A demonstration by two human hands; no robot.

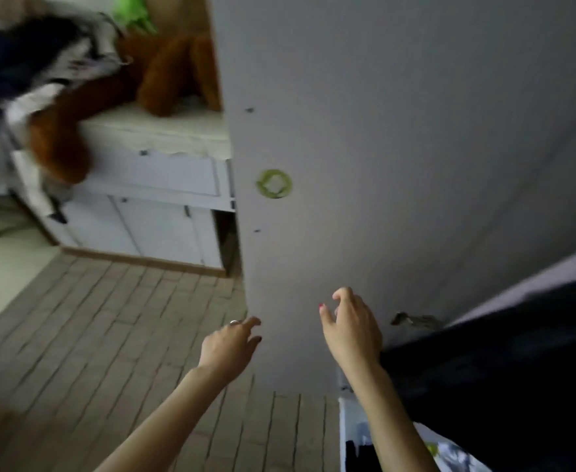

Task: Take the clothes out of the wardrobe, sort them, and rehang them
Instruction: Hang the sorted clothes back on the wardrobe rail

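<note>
- Both hands are empty and reach toward a tall grey panel, which is probably the wardrobe's door or side; which of the two cannot be told from this view.
- The left hand is just beside the panel's lower left edge. Its fingers are loosely extended and slightly apart, gripping nothing, and one of them carries a ring.
- The right hand is in front of the panel's face. Its fingers are loosely curled and spread, thumb apart from the rest, and nothing is pinched between them.
- Clothes show in two places: a blurred dark and white heap at upper left, beside a brown plush toy on a white cabinet, and dark garments at lower right, next to patterned fabric in the corner.
- No hanger or rail is visible, and the wardrobe's inside is hidden.
- As a judgement, the task looks early or mid-way: some clothes may already be out, but no sorted piles or rehung garments can be seen, so sorting and rehanging appear to remain.
</note>
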